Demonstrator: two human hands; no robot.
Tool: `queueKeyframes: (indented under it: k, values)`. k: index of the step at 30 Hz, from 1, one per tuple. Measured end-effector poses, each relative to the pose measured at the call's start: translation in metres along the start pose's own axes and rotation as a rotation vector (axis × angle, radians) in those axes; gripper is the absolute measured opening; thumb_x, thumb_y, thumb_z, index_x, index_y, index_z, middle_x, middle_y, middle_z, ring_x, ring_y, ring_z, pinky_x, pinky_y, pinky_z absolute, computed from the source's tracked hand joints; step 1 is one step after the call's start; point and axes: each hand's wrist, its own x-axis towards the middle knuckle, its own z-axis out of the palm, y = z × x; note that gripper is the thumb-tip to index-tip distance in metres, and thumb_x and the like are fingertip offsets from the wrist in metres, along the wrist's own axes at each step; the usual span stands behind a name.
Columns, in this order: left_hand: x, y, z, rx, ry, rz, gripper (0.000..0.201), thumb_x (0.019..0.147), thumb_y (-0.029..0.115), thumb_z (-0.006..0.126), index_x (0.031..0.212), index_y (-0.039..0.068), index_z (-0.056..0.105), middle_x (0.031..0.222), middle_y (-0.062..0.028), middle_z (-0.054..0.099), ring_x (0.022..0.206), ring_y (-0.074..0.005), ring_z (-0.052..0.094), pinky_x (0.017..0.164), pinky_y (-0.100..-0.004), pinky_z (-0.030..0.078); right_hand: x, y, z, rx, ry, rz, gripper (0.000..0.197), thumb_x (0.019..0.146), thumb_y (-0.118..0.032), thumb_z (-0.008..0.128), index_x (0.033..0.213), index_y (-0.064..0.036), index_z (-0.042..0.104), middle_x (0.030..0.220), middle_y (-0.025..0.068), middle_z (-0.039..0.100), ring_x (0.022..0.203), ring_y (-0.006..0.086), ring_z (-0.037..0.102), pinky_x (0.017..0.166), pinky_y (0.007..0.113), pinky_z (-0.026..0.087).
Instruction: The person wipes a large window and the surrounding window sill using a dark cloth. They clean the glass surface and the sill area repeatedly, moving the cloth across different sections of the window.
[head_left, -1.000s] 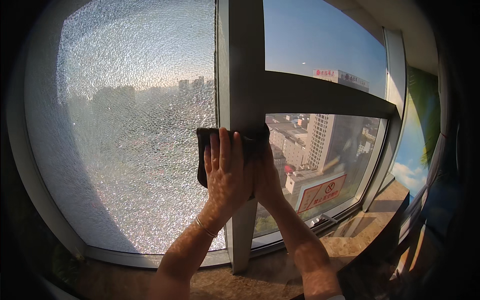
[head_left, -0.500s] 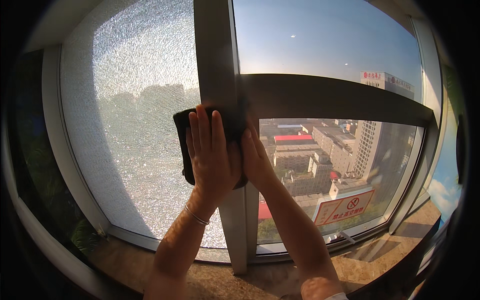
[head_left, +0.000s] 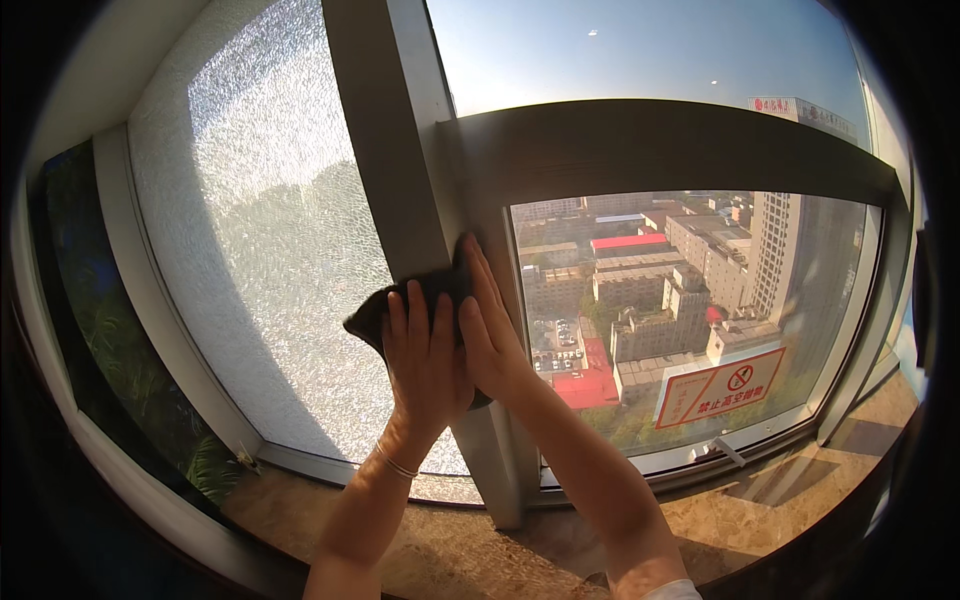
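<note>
A black cloth [head_left: 366, 319] lies folded against the dark grey vertical window post [head_left: 400, 190], one corner sticking out to the left over the crackled glass. My left hand [head_left: 424, 350] presses flat on the cloth, fingers stretched upward along the post's front face. Against the post's right side lies my right hand [head_left: 492, 345], its fingers straight and pointing up, the thumb near my left hand. A strip of the dark cloth shows by the right fingertips; how much is under that palm is hidden. A thin bracelet [head_left: 394, 463] circles my left wrist.
Left of the post is a crackled, translucent glass pane [head_left: 290, 270]. A horizontal crossbar [head_left: 660, 150] runs right from it, above a clear pane with a red-and-white warning sticker [head_left: 720, 388] and a window handle [head_left: 722, 450]. Below runs a brown marble sill [head_left: 450, 540].
Both hands and the cloth sit lower along the post relative to the crossbar. The cloth's left edge has bunched into a point. The view has shifted and tilted.
</note>
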Motion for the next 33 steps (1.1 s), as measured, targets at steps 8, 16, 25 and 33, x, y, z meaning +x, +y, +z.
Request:
queueKeyframes:
  k: [8, 16, 25, 33]
  values:
    - [-0.031, 0.001, 0.007, -0.058, 0.029, 0.025, 0.053, 0.093, 0.025, 0.035, 0.139, -0.002, 0.029, 0.142, -0.0365, 0.016, 0.13, -0.0571, 0.013, 0.105, -0.0594, 0.017, -0.039, 0.025, 0.005, 0.108, -0.004, 0.066, 0.053, 0.093, -0.019, 0.031, 0.141, 0.0015, 0.026, 0.148, 0.0208, 0.02, 0.137, 0.0341, 0.02, 0.111, 0.038, 0.017]
    - [-0.205, 0.04, 0.059, -0.133, -0.081, 0.019, 0.061, 0.09, 0.026, 0.041, 0.141, 0.0, 0.019, 0.141, -0.04, 0.005, 0.127, -0.0612, 0.006, 0.101, -0.0663, 0.016, -0.197, 0.047, 0.001, -0.064, -0.016, 0.315, 0.056, 0.091, -0.019, 0.031, 0.14, 0.005, 0.023, 0.147, 0.0241, 0.019, 0.137, 0.0367, 0.02, 0.111, 0.04, 0.016]
    - [-0.238, 0.036, 0.052, -0.09, -0.186, 0.162, 0.047, 0.075, 0.027, 0.061, 0.118, 0.012, 0.051, 0.132, -0.0219, 0.031, 0.118, -0.0423, 0.027, 0.096, -0.0541, 0.03, -0.245, 0.037, 0.004, 0.003, 0.014, 0.518, 0.053, 0.091, -0.012, 0.035, 0.141, 0.0021, 0.025, 0.147, 0.0221, 0.022, 0.136, 0.0354, 0.022, 0.11, 0.038, 0.019]
    - [-0.135, 0.015, 0.036, -0.135, -0.036, 0.074, 0.066, 0.093, 0.034, 0.043, 0.143, 0.002, 0.016, 0.145, -0.0344, 0.002, 0.133, -0.0543, 0.001, 0.104, -0.0632, 0.007, -0.147, 0.022, 0.009, -0.081, 0.062, 0.295, 0.054, 0.088, -0.017, 0.041, 0.139, -0.0008, 0.032, 0.146, 0.0183, 0.027, 0.134, 0.0352, 0.025, 0.109, 0.041, 0.019]
